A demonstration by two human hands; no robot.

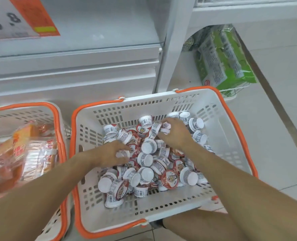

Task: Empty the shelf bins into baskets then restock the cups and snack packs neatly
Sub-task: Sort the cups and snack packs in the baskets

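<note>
Dozens of cups [149, 159] heaped loose in basket [231, 136], both hands down in the pile.
Left hand [113, 153] curled round 1 cup at pile's left edge; right hand [174, 134] pinching 2 or so near basket's far wall. Probably light, rigid plastic, foil lids easily dented; best taken round the side wall, never by the lid. Snack packs [22, 153] left of basket, soft, crushable.

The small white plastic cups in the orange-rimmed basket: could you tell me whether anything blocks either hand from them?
Nothing visible does. Both hands are already in the pile of small white plastic cups: the left hand grips one, and the right hand pinches cups near the far wall of the white orange-rimmed basket.
</note>
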